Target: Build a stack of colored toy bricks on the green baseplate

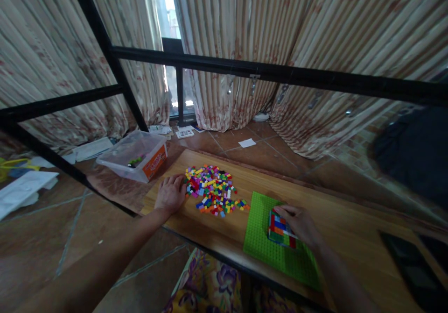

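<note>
Right grip (292, 219) on the block build (281, 229), green baseplate (257, 226) beneath; left grip (171, 193) beside loose bricks (213, 189), its hold unclear to me.

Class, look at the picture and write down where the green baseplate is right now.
In the head view, the green baseplate lies right of the loose brick pile, on the wooden table, under the right hand.
</note>
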The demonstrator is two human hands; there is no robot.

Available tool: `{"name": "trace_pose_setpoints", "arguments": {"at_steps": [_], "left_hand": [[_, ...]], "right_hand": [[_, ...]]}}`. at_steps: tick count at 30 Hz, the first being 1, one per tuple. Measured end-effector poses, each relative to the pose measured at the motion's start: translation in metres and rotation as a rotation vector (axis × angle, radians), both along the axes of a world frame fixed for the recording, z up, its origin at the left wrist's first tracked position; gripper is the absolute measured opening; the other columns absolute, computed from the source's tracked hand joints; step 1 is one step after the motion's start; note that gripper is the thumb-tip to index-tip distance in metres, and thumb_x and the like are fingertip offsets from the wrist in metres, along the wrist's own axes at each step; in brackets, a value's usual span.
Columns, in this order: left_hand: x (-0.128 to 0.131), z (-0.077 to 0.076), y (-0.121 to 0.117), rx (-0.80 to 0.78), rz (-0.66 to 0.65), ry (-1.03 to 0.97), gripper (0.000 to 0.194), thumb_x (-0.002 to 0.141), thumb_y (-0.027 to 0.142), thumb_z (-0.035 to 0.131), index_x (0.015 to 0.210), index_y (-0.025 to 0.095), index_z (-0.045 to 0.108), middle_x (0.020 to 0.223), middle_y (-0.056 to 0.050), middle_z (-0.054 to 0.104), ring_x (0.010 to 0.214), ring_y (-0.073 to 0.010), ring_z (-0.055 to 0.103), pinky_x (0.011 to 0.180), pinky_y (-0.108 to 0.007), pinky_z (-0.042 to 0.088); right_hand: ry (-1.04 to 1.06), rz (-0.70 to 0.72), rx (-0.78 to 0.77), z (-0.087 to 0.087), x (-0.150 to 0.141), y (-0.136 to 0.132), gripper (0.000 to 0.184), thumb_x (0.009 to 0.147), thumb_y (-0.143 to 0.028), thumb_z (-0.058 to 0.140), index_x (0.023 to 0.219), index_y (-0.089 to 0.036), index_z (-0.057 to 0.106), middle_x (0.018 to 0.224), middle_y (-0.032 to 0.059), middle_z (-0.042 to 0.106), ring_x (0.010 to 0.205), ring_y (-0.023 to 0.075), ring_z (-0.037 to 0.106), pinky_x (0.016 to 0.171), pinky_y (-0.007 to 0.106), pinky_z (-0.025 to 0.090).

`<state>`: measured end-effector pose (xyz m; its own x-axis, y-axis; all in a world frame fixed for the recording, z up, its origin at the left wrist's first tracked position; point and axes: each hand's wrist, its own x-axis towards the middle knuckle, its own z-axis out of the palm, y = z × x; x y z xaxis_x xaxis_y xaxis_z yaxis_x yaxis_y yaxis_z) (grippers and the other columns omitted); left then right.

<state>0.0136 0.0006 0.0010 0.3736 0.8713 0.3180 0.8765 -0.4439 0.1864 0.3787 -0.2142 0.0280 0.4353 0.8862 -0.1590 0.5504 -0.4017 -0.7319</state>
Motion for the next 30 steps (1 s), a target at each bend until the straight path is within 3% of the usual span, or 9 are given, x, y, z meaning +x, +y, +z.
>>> {"name": "trace_pose_setpoints", "arguments": {"at_steps": [5,9,13,16,21,30], "left_hand": [[0.001,0.001,-0.002,-0.006,-0.004,-0.026,0.038,0.091,0.032,0.043,0.122,0.018,0.060,0.125,-0.009,0.063,0.113,-0.0283,0.054,0.099,-0.044,0.041],[0.001,0.001,-0.003,-0.010,-0.001,-0.032,0.037,0.091,0.033,0.044,0.122,0.019,0.060,0.124,-0.009,0.063,0.113,-0.0291,0.054,0.098,-0.045,0.041],[0.001,0.000,-0.003,-0.023,0.002,-0.049,0.037,0.090,0.032,0.045,0.122,0.020,0.060,0.126,-0.009,0.062,0.114,-0.0281,0.054,0.099,-0.044,0.041],[0.001,0.001,-0.003,-0.026,-0.001,-0.050,0.037,0.090,0.032,0.045,0.122,0.020,0.060,0.125,-0.009,0.062,0.114,-0.0280,0.053,0.099,-0.044,0.041],[0.002,0.003,-0.004,-0.046,0.009,-0.050,0.037,0.090,0.032,0.045,0.122,0.022,0.060,0.127,-0.009,0.061,0.114,-0.0284,0.053,0.098,-0.045,0.041],[0.001,0.000,-0.003,-0.020,0.008,-0.047,0.036,0.091,0.033,0.044,0.121,0.020,0.060,0.126,-0.009,0.062,0.114,-0.0282,0.053,0.098,-0.044,0.040]], "right_hand": [[-0.262,0.038,0.082,0.009,-0.009,0.005,0.040,0.088,-0.050,0.046,0.085,-0.022,0.074,0.089,0.0046,0.075,0.085,0.0220,0.069,0.080,0.032,0.049],[-0.441,0.036,0.206,0.018,-0.051,0.031,0.038,0.092,-0.042,0.043,0.090,-0.020,0.073,0.098,0.0092,0.074,0.095,0.0218,0.067,0.089,0.032,0.046],[-0.483,0.129,-0.029,0.028,-0.104,0.070,0.033,0.094,-0.037,0.043,0.094,-0.024,0.073,0.092,0.0064,0.075,0.086,0.0194,0.069,0.078,0.027,0.046],[-0.532,0.131,-0.166,0.032,-0.128,0.095,0.033,0.095,-0.032,0.042,0.098,-0.025,0.073,0.095,0.0080,0.075,0.091,0.0203,0.069,0.077,0.027,0.046],[-0.556,0.128,-0.238,0.028,-0.137,0.113,0.029,0.092,-0.032,0.047,0.099,-0.021,0.074,0.098,0.0123,0.075,0.096,0.0241,0.069,0.078,0.029,0.048],[-0.551,0.135,-0.260,0.026,-0.142,0.122,0.025,0.085,-0.030,0.056,0.103,-0.022,0.071,0.103,0.0123,0.074,0.100,0.0259,0.069,0.079,0.030,0.049]]}}
